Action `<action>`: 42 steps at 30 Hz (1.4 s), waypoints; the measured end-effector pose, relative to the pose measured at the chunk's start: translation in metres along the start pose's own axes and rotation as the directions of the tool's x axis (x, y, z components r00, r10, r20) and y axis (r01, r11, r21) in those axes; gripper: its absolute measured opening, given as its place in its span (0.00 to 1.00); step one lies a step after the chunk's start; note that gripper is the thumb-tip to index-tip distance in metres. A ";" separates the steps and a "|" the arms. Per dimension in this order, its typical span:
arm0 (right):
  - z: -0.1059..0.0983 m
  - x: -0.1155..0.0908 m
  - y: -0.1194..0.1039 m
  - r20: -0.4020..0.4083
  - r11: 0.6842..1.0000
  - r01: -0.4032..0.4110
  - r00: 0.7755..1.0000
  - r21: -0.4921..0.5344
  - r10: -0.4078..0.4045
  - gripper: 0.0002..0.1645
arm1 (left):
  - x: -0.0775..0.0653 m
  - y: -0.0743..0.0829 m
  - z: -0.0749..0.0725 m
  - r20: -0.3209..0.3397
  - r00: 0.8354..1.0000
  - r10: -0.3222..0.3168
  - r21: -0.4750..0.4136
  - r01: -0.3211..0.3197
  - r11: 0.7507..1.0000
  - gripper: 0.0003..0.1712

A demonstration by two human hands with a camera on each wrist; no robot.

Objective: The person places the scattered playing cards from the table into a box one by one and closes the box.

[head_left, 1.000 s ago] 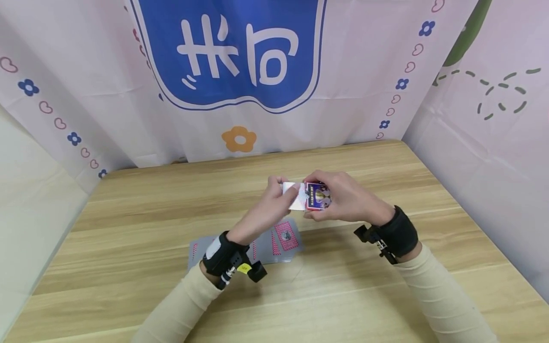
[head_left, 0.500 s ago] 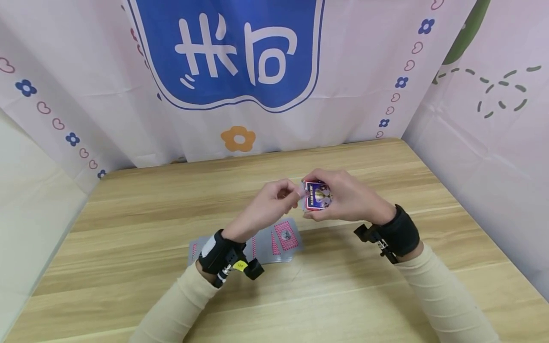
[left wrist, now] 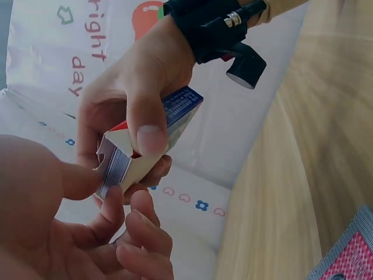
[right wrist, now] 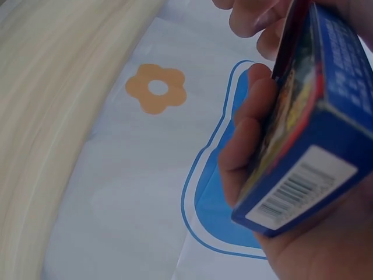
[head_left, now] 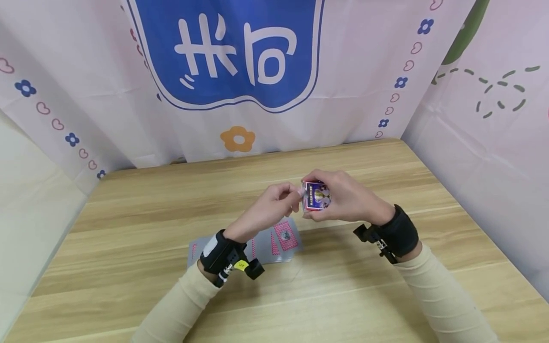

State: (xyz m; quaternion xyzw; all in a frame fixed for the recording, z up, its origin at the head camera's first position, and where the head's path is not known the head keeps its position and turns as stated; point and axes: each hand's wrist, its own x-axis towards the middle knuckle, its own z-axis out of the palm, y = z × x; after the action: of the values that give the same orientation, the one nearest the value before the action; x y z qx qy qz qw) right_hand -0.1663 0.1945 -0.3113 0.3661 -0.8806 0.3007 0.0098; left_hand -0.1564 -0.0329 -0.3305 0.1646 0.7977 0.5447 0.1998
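Note:
My right hand [head_left: 345, 196] grips a small playing-card box [head_left: 318, 196] above the table. Its thumb and fingers wrap the sides, and the blue printed face shows in the head view. The box's open end points left; stacked card edges [left wrist: 116, 170] show inside it in the left wrist view. At that end, my left hand [head_left: 270, 207] has its thumb and index finger pinched on the box's edge, with the other fingers loosely bent. The right wrist view shows the barcode [right wrist: 300, 186] on the box's closed end. Below the left wrist, red-backed playing cards [head_left: 286, 236] lie spread on the table.
The wooden table [head_left: 364, 295] runs back to a white curtain [head_left: 300, 128] with a blue emblem. A pale wall hanging [head_left: 484, 157] stands along the right side. The left forearm hides part of the card spread.
A white piece stuck out of the box's open end under my left thumb a second ago; now it is no longer seen. My left fingers have bent in at that end. The right hand stays put.

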 end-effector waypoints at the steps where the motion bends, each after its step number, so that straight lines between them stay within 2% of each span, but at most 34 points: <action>1: -0.001 0.000 0.001 -0.003 1.000 -0.004 1.000 -0.001 0.004 0.41 | 0.001 0.000 0.000 -0.011 1.000 0.004 0.002 -0.004 1.000 0.18; 3: -0.002 0.000 0.002 -0.009 1.000 -0.013 1.000 -0.005 0.013 0.41 | 0.002 -0.001 -0.001 -0.049 0.999 0.013 0.025 -0.012 1.000 0.19; 4: -0.002 0.000 0.003 -0.011 1.000 -0.018 1.000 -0.006 0.018 0.42 | 0.002 -0.003 -0.001 -0.073 0.997 0.026 0.068 -0.021 0.997 0.19; 6: -0.003 -0.001 0.003 -0.012 1.000 -0.025 1.000 -0.005 0.025 0.41 | 0.004 -0.007 -0.001 -0.100 0.994 0.053 0.228 -0.029 0.973 0.18; 7: -0.003 -0.001 0.004 -0.010 1.000 -0.028 1.000 -0.004 0.028 0.41 | 0.005 -0.010 -0.001 -0.101 0.993 0.062 0.341 -0.024 0.940 0.16; 8: -0.003 -0.001 0.004 -0.009 1.000 -0.030 1.000 -0.003 0.030 0.41 | 0.005 -0.013 0.000 -0.094 0.994 0.061 0.458 -0.011 0.889 0.15; 10: -0.003 -0.001 0.004 -0.005 0.999 -0.035 0.999 -0.002 0.035 0.41 | 0.007 -0.020 0.002 -0.057 0.998 0.035 0.657 0.011 0.754 0.12; 12: -0.002 -0.001 0.003 -0.001 0.999 -0.038 0.999 -0.004 0.038 0.41 | 0.008 -0.026 0.005 -0.004 0.999 -0.033 0.770 0.024 0.638 0.12; 13: -0.002 -0.001 0.003 0.001 0.999 -0.040 0.999 -0.005 0.040 0.41 | 0.008 -0.028 0.006 0.014 0.998 -0.068 0.802 0.030 0.597 0.13; 14: -0.002 -0.001 0.003 0.003 0.999 -0.041 0.999 -0.006 0.041 0.41 | 0.008 -0.030 0.007 0.026 0.995 -0.101 0.818 0.037 0.574 0.16; 16: -0.002 -0.001 0.003 0.005 0.999 -0.042 0.999 -0.007 0.042 0.41 | 0.009 -0.032 0.008 0.039 0.990 -0.136 0.834 0.043 0.550 0.23; 19: -0.002 -0.001 0.002 0.006 0.999 -0.041 0.999 -0.010 0.042 0.41 | 0.009 -0.033 0.008 0.035 0.988 -0.153 0.849 0.052 0.526 0.35; 22: -0.002 -0.001 0.002 0.005 0.999 -0.040 0.999 -0.012 0.040 0.41 | 0.009 -0.034 0.008 0.021 0.987 -0.159 0.851 0.066 0.522 0.42; 24: -0.002 -0.001 0.002 0.006 0.999 -0.040 0.999 -0.015 0.040 0.41 | 0.010 -0.035 0.009 0.017 0.986 -0.164 0.851 0.072 0.520 0.44; 29: -0.002 -0.001 0.001 0.014 0.999 -0.046 0.999 -0.019 0.047 0.41 | 0.011 -0.038 0.009 0.018 0.985 -0.169 0.854 0.073 0.514 0.40; 33: -0.002 0.000 0.000 0.019 0.999 -0.048 0.999 -0.021 0.048 0.41 | 0.012 -0.038 0.009 0.002 0.982 -0.191 0.840 0.102 0.533 0.37; 36: -0.002 0.000 0.001 0.022 0.999 -0.045 0.999 -0.025 0.046 0.42 | 0.012 -0.039 0.008 -0.015 0.977 -0.211 0.822 0.132 0.554 0.39; 40: -0.001 0.000 0.001 0.022 0.998 -0.046 0.999 -0.035 0.047 0.42 | 0.013 -0.039 0.008 -0.033 0.974 -0.223 0.807 0.157 0.570 0.45; 42: -0.001 0.000 0.002 0.022 0.998 -0.047 0.999 -0.039 0.048 0.42 | 0.014 -0.040 0.008 -0.029 0.974 -0.226 0.796 0.159 0.583 0.43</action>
State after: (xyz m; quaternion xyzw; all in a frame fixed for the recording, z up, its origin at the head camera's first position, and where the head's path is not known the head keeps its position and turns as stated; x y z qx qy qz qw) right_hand -0.1676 0.1958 -0.3116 0.3481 -0.8948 0.2797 -0.0006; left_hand -0.1664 -0.0340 -0.3720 0.1690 0.9610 0.1028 0.1935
